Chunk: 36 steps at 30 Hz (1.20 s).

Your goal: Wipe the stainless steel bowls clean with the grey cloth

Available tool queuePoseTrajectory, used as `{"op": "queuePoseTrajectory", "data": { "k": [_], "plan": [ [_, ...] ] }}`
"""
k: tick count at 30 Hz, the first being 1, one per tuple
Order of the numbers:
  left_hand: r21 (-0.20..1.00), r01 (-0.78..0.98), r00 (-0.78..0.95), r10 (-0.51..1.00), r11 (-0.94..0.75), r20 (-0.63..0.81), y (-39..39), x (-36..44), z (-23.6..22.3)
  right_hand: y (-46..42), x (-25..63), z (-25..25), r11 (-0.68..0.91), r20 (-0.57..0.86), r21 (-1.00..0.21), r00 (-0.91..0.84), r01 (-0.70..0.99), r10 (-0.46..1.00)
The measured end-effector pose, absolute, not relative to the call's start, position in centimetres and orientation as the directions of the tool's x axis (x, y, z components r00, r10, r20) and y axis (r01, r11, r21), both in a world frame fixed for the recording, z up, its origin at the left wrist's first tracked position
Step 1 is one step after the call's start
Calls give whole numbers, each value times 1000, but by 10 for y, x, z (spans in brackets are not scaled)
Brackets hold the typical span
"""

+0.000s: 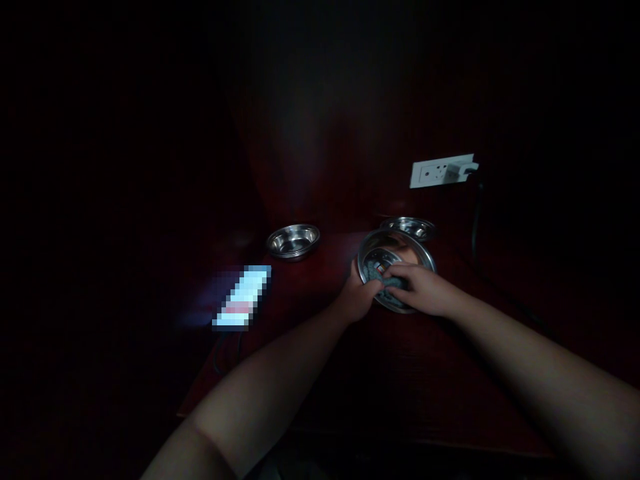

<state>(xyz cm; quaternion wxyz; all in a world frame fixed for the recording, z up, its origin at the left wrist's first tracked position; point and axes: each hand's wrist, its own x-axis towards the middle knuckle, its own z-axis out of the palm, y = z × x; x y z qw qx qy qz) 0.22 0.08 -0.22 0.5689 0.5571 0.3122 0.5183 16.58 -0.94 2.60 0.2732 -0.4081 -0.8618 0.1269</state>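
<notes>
A shiny metal bowl (424, 256) is tilted toward me above the dark red table. My left hand (356, 295) grips its lower left rim, with the thumb over the edge and the fingers behind the bowl. Inside the bowl, my right hand (416, 287) is closed on a grey-green cloth (395, 283), pressing it against the inner wall. A small white and orange label (379, 268) shows at the cloth near my fingertips. Dim light hides the finer detail.
Another metal bowl (293, 241) stands at the left on the table (300, 300), and one more bowl (413, 227) sits just behind the held one. A lit, blurred-out phone (243, 298) lies at left. A wall socket (440, 172) has a plug and a hanging cable (477, 223).
</notes>
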Motion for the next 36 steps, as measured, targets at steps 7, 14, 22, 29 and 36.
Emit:
{"op": "queuePoseTrajectory", "data": {
  "k": [7,14,22,29,36],
  "plan": [
    [960,-237,250,945,-152,211,0,3,0,-12,164,28,638,355,-435,-530,636,770],
    [952,-257,252,940,-165,231,0,2,0,-15,162,29,634,341,-467,-536,616,772],
    [956,-236,252,939,-173,233,1,2,0,-14,163,28,608,279,-527,-555,594,784],
    [961,-226,254,943,-157,214,3,1,-3,-13,164,27,598,263,-544,-557,589,788],
    [960,-220,254,940,-174,229,6,0,-7,-15,163,29,584,245,-506,-543,635,803]
  ]
}}
